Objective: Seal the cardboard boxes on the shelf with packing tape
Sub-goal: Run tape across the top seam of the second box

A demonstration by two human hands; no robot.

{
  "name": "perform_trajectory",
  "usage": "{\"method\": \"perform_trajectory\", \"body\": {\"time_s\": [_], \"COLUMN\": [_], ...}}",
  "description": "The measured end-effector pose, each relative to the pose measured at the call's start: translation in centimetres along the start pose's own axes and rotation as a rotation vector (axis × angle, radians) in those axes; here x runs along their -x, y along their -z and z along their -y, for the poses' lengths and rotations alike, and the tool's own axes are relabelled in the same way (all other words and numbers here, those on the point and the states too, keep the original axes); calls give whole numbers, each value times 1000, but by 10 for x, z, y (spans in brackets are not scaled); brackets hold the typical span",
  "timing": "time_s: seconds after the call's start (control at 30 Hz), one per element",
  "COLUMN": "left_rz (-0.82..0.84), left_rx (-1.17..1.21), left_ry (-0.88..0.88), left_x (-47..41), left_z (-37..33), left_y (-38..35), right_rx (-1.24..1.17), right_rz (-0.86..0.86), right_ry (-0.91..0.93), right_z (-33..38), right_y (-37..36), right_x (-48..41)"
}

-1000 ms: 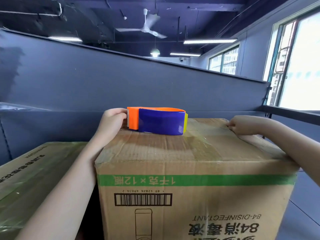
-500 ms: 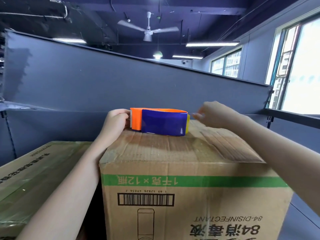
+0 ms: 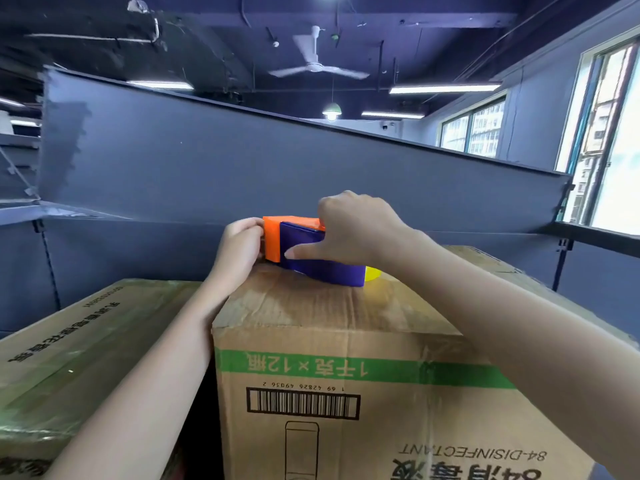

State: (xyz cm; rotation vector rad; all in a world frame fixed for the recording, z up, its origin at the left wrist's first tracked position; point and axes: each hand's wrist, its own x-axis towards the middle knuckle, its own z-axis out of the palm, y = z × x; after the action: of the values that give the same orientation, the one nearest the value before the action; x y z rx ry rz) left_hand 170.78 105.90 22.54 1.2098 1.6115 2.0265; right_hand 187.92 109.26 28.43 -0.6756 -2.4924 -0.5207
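An orange, blue and yellow tape dispenser (image 3: 322, 263) lies on top of the cardboard box (image 3: 346, 341) in front of me, near its far left corner. My left hand (image 3: 240, 245) grips the dispenser's orange end, fingers curled against it. My right hand (image 3: 353, 233) closes over the top of the dispenser, thumb on its blue side and fingers curled over the far edge. The box carries a green stripe, a barcode and upside-down print.
A second cardboard box (image 3: 86, 341), wrapped in shiny tape or film, sits lower at the left. A grey shelf back panel (image 3: 242, 168) rises behind both boxes. Windows (image 3: 606, 150) line the right wall. A ceiling fan hangs overhead.
My right hand left the box's far right edge, swung left and came down onto the tape dispenser. My left hand stayed at the orange end.
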Motion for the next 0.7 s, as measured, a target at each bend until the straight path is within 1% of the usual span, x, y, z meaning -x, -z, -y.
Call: {"method": "perform_trajectory", "body": {"time_s": [0.13,0.3,0.37,0.47,0.5,0.57,0.63,0.7], "left_rz": [-4,26,71,148,140,95,48,1], "left_rx": [-8,0,-46,-170,-205,-180,-138,-161], "left_ry": [22,70,59,18,-5,-29,-10,21], "left_x": [2,3,4,8,9,8,7,4], "left_z": [-4,-9,-9,-5,-6,-9,-16,-24], "left_y": [0,1,5,12,12,8,3,-2], "right_rx": [-137,-81,-60,-7,-13,-63,-130,-197], "right_rz": [237,397,354,193,154,97,45,25], "right_ry": [-84,-79,-61,-60,-69,-90,-86,-71], "right_z": [-8,-26,-29,-32,-34,-41,-47,-52], "right_y": [1,1,-9,-18,-18,-12,-6,-1], "right_x": [-15,-15,-10,-4,-4,-6,-7,-8]}}
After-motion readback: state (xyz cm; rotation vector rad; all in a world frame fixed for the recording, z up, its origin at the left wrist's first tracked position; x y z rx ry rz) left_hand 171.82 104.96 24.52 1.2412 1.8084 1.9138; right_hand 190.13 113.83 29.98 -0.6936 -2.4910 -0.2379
